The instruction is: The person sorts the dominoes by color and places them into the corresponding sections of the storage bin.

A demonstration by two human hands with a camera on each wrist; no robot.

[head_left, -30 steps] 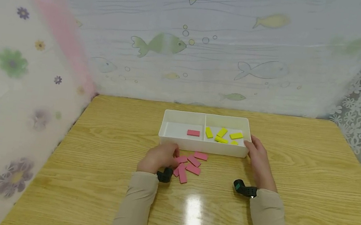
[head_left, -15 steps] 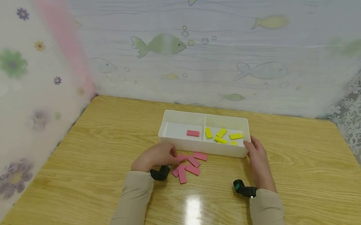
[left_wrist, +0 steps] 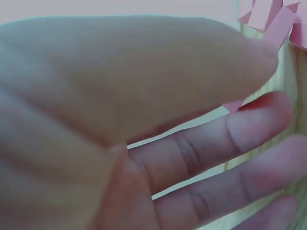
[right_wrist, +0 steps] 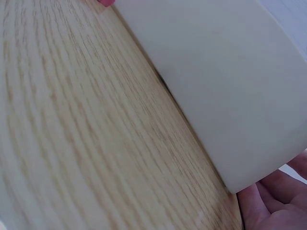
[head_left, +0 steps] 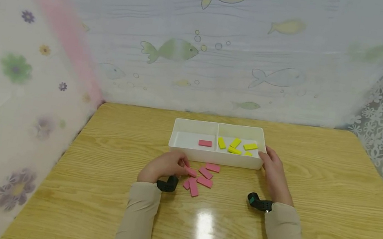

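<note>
A pink tile (head_left: 191,172) is being pinched at the tips of the left hand (head_left: 165,166), thumb and fingers curled onto it at the left edge of a loose scatter of pink tiles (head_left: 205,177) lying on the table (head_left: 310,220) just in front of the white tray (head_left: 187,150). In the left wrist view the thumb and fingers are closing toward each other with pink showing past the fingertips (left_wrist: 268,108), though that view is too blurred to show the contact itself.

The tray is sitting crosswise, split by a wall into two compartments: a single pink tile (head_left: 205,143) is lying in the left one, and several yellow tiles (head_left: 236,145) are lying in the right one, so the colours are being kept apart by compartment. The loose pink ones are lying nearest the left compartment, within easy reach of the left hand.

The right hand (head_left: 273,171) is resting against the tray's right front corner, its relaxed fingers touching the outer wall (right_wrist: 230,96), seemingly to steady the tray so it does not slide.

Both sleeves are beige, and a dark camera unit is sitting at each wrist. Fish-patterned and flowered curtains are hanging around the table.
</note>
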